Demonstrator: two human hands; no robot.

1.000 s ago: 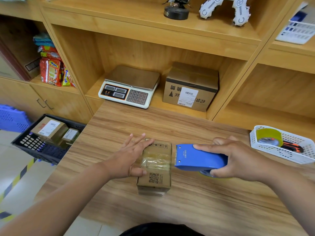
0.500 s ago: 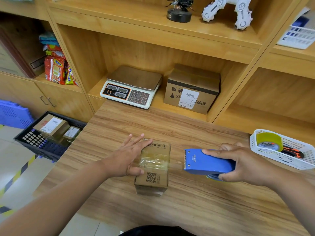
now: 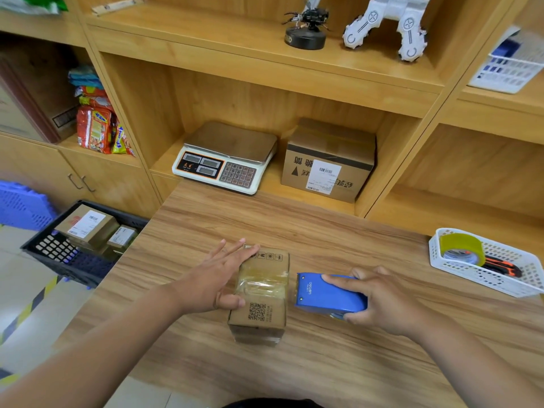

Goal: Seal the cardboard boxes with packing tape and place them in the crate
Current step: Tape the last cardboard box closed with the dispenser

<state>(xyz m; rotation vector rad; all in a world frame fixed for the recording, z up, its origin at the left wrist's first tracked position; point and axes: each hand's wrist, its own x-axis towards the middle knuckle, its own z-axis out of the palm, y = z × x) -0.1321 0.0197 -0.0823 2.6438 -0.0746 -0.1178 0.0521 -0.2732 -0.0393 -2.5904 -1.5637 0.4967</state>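
Wooden shelving filled the background, and in front of it stood a light wood-grain table. Near the table's middle sat a small brown cardboard box with a QR code printed on top. A band of clear packing tape lay crosswise over its lid. The left hand rested against the box's left side and top edge, its grip spread, with fingers straight and fanned and the thumb along the box's side. The right hand held a blue handheld tape dispenser, its grip wrapped around the body with the index finger laid along the top. The dispenser's toothed front sat just beside the box's right edge; whether tape joined the 2 could not be told.

Left of the table, on the floor, stood a black plastic crate holding at least 2 labelled cardboard boxes, with a blue perforated crate behind it. At the table's right end a white perforated plastic basket held a yellow-green roll of tape and an orange-and-black utility knife. On the shelf behind the table were a white digital scale with a metal pan and a larger cardboard box bearing a white label. Red and yellow snack packets were stacked in the left compartment. 1 shelf up stood a black insect-like model and a white legged model.
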